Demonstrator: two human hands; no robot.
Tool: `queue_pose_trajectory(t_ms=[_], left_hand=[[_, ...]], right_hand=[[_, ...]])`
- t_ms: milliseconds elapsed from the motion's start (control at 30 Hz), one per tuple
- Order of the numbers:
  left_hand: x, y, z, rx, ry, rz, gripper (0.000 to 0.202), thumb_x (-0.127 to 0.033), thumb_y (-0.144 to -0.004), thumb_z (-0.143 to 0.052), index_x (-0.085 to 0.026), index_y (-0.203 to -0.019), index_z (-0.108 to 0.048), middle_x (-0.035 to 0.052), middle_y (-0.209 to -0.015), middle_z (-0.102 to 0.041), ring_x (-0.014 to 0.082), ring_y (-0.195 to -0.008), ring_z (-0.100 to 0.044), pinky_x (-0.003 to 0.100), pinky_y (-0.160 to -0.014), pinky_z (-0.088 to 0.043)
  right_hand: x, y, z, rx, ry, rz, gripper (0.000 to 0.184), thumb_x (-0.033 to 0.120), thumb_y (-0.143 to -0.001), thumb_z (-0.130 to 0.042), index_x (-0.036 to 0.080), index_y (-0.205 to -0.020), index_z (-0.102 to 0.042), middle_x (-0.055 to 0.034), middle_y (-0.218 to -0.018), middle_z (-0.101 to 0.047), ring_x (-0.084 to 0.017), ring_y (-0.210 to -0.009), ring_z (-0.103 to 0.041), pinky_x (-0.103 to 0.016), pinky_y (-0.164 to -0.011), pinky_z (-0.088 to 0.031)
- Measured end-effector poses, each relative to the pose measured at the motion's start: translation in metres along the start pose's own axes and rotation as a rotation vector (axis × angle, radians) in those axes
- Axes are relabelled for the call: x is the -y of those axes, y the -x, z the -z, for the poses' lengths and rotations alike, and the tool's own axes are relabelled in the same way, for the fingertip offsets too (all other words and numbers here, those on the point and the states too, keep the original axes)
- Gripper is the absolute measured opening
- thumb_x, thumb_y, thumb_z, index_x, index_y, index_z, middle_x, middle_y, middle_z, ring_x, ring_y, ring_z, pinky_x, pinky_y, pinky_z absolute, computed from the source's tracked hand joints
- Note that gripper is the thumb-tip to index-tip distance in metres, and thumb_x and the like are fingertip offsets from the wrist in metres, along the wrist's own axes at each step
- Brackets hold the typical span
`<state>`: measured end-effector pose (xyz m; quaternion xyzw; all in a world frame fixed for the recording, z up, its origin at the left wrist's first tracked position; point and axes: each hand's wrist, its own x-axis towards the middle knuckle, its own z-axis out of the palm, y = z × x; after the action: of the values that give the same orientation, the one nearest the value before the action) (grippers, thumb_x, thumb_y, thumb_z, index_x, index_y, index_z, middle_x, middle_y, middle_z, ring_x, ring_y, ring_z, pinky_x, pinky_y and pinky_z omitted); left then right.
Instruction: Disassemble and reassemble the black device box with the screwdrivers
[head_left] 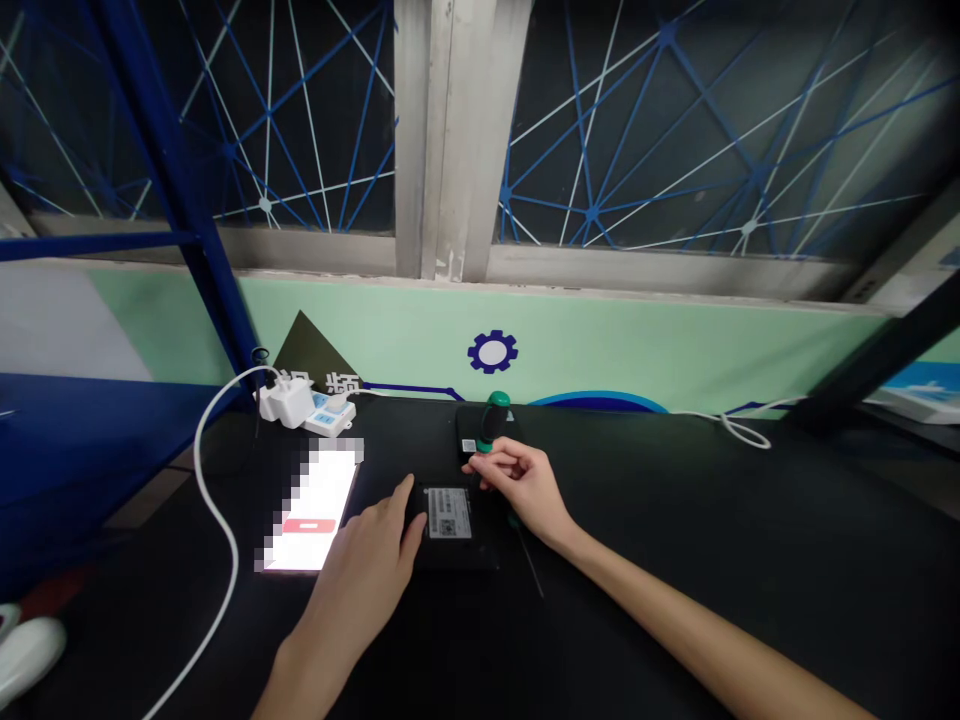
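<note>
A flat black device (pixel 480 552) with a white printed label (pixel 449 513) lies on the black table. My left hand (pixel 375 535) grips its left side, the thumb near the label and the index finger stretched along the edge. My right hand (pixel 521 485) is closed around the lower part of a screwdriver (pixel 493 420) with a green and black handle. The screwdriver stands nearly upright over the device's far right part; its tip is hidden by my fingers. Beneath my right wrist lies a thin metal shaft (pixel 531 562), its other end partly covered.
A small black box (pixel 466 425) sits behind the screwdriver. To the left are a lit, partly pixelated screen (pixel 319 510), a white power strip (pixel 330 413) with plugs, and a white cable (pixel 225 520). A white rounded object (pixel 30 655) is at the lower left. Wall and windows close off the back.
</note>
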<state>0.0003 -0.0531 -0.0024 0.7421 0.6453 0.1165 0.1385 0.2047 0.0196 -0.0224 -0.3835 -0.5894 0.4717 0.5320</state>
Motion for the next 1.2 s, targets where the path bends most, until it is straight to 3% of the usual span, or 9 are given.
queue_pose_trajectory(t_ms=[233,433,700,1067,1200], left_hand=[[0.0012,-0.0003,-0.0023,-0.02,0.014,-0.004,0.052,-0.036,-0.104,-0.034,-0.016,-0.152,-0.04,0.0157,-0.132,-0.066,0.0322,-0.112,-0.067,0.041,-0.086,-0.053],[-0.0006,0.0006,0.0003,-0.019,0.023,-0.011,0.051,-0.035,-0.104,-0.036,-0.015,-0.151,-0.04,0.0153,-0.128,-0.068,0.0305,-0.111,-0.068,0.039,-0.085,-0.053],[0.0002,0.0005,0.0003,-0.018,0.025,-0.006,0.051,-0.035,-0.104,-0.037,-0.016,-0.151,-0.04,0.0142,-0.128,-0.068,0.0303,-0.11,-0.068,0.038,-0.085,-0.053],[-0.0004,0.0005,-0.0003,-0.019,0.0,-0.009,0.051,-0.035,-0.103,-0.035,-0.016,-0.151,-0.041,0.0152,-0.128,-0.068,0.0318,-0.11,-0.068,0.041,-0.085,-0.053],[-0.0015,0.0004,0.0008,-0.009,0.003,-0.006,0.052,-0.035,-0.104,-0.035,-0.015,-0.151,-0.041,0.0155,-0.127,-0.068,0.0322,-0.109,-0.068,0.042,-0.085,-0.053]], right_hand=[[-0.0041,-0.0007,0.0019,0.0,0.008,0.012,0.035,0.049,-0.073,-0.082,0.018,-0.073,-0.065,-0.0066,-0.075,-0.077,-0.014,-0.058,-0.064,-0.025,-0.057,-0.053],[-0.0071,-0.0012,0.0034,-0.023,0.047,0.045,0.034,0.048,-0.074,-0.082,0.018,-0.074,-0.067,-0.0035,-0.067,-0.071,-0.012,-0.052,-0.059,-0.023,-0.052,-0.049],[-0.0085,-0.0014,0.0032,0.008,0.054,0.043,0.028,0.046,-0.08,-0.077,0.018,-0.08,-0.071,-0.0056,-0.078,-0.074,-0.013,-0.057,-0.06,-0.024,-0.056,-0.051],[-0.004,0.0017,0.0029,0.036,0.245,0.201,0.029,0.043,-0.093,-0.062,0.018,-0.088,-0.075,-0.0047,-0.087,-0.065,-0.012,-0.06,-0.059,-0.024,-0.054,-0.048],[-0.0073,0.0008,0.0021,0.0,0.219,0.183,0.028,0.045,-0.087,-0.07,0.017,-0.082,-0.073,-0.0024,-0.075,-0.063,-0.012,-0.056,-0.057,-0.025,-0.053,-0.049]])
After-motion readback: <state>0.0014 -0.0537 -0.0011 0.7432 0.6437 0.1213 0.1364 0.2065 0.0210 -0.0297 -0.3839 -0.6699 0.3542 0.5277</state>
